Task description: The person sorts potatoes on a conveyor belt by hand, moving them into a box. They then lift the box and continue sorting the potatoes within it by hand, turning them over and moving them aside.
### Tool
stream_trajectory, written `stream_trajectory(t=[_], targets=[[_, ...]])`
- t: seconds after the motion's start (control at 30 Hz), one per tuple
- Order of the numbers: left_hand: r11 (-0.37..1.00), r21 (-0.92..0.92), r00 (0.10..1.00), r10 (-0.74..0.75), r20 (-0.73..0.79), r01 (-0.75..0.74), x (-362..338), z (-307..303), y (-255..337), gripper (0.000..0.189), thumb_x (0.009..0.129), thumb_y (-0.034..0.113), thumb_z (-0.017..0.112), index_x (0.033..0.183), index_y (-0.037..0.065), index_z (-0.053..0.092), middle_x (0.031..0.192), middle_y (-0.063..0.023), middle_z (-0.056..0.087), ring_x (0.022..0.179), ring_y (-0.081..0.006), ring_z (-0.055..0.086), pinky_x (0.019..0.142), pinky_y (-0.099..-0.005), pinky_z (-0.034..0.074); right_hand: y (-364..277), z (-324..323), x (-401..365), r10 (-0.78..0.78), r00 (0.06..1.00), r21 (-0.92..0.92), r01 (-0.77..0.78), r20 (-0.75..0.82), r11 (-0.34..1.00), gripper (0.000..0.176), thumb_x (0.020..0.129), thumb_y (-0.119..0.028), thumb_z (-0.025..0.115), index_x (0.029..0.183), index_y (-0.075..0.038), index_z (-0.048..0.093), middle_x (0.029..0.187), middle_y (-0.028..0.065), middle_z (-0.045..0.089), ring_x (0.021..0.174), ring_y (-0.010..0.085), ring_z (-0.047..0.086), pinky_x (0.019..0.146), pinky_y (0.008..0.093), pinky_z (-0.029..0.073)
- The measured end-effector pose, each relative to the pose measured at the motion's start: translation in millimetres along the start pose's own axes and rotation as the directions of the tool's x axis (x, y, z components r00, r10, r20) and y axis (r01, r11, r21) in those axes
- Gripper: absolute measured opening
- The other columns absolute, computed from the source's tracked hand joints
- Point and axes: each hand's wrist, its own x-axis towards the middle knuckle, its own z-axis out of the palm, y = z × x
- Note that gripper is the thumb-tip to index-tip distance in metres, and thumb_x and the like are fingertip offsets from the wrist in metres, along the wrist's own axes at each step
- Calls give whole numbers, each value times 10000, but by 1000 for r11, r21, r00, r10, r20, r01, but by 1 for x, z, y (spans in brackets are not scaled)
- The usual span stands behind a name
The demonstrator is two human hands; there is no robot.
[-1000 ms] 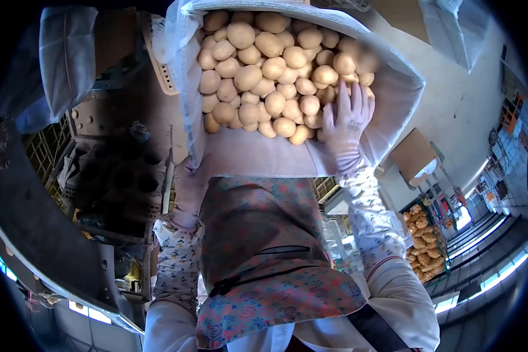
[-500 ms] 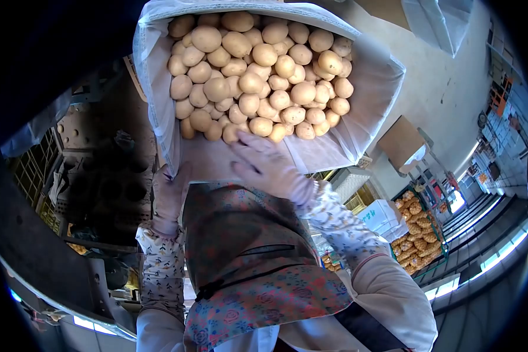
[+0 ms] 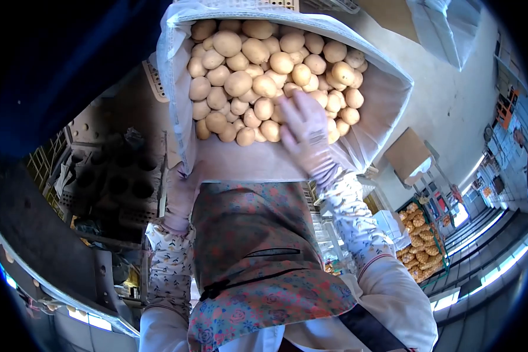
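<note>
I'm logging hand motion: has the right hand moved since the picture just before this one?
Yes: judged against the white liner, the right hand went farther in and rightward, from the near edge of the potatoes onto them.

No readable text, brand, number or sign is showing. Small dark marks are sitting on the back of the right glove [image 3: 310, 136], possibly print, but blur is keeping them illegible.
</note>
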Motion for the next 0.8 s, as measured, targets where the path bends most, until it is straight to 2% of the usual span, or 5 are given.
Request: stream_trajectory(t=[0.1,0.33,0.47,0.7,0.8], targets=[[999,43,1000,5,0,-5,1,4,3,181,944,130,681,850,-21,647,712,37,581,652,-44,476,577,-268,394,45,-9,-39,216,937,-98,-251,-275,963,565,828,-145,687,1363,-22,552,1261,199,601,1169,376,561,1017,484,430],[983,-91,986,-156,52,160,3,-5,-14,210,959,134,668,1031,-60,706,909,-6,702,819,-58,584,732,-264,492,38,-9,-77,383,924,-18,-382,13,924,645,826,-233,725,1414,-59,524,1200,186,625,1089,371,598,960,473,467],[983,-115,989,-140,52,145,3,-4,-12,253,964,180,676,794,6,609,688,49,532,616,-37,424,550,-257,352,20,19,-38,424,896,-48,-421,133,906,625,776,-283,775,1324,-60,573,1146,217,600,1060,387,580,943,472,466],[999,-27,999,-26,42,28,5,-1,-3,322,953,220,688,717,23,593,584,11,517,509,-114,452,499,-292,371,20,9,-43,607,794,339,-577,23,743,525,749,-190,833,1169,10,590,1083,189,612,1048,326,602,932,414,492],[926,325,975,218,-52,-190,-3,5,12,280,929,263,701,929,-13,651,835,-124,658,741,-280,624,681,-364,496,-3,4,-47,576,804,665,-512,148,543,491,782,-156,835,1169,11,584,1107,145,617,1035,224,607,922,351,501]])
